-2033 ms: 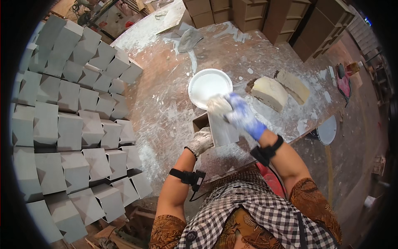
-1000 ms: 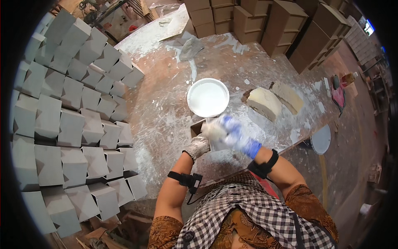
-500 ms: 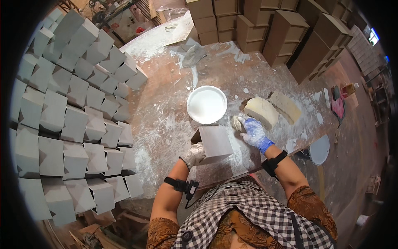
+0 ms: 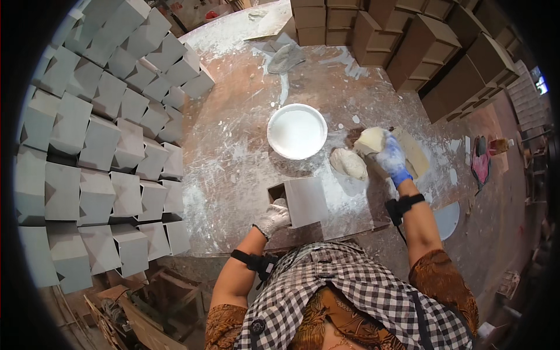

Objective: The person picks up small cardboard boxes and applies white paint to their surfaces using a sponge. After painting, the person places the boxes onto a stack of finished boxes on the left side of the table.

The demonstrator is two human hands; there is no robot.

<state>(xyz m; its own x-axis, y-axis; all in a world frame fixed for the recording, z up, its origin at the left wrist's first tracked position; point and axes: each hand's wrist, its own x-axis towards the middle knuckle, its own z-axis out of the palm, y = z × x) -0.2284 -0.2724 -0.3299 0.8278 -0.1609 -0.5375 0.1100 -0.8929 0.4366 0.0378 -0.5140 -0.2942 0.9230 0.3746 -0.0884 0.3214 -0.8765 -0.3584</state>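
My left hand (image 4: 274,218), in a whitish knit glove, grips the left side of a grey open-ended box (image 4: 308,201) near the table's front edge. Its fingers are at the dark opening. My right hand (image 4: 392,157), in a blue glove smeared with white, is closed on a cream sponge-like block (image 4: 371,140); the fingertips are partly hidden. A second cream block (image 4: 416,153) lies just right of that hand. To its left rests a whitish rounded lump (image 4: 349,163), perhaps a cloth or sponge. Beyond the box stands a round white tub (image 4: 297,132) of white material.
Stacked pale grey boxes (image 4: 96,140) form a wall on the left. Brown boxes (image 4: 423,52) are piled at the far right. A crumpled greyish cloth (image 4: 286,59) lies at the back of the white-smeared table (image 4: 233,116). A pink item (image 4: 480,162) sits by the right edge.
My right hand has let go of the whitish lump and moved right and away from me onto the cream block. My left hand still holds the grey box. The view has shifted slightly.
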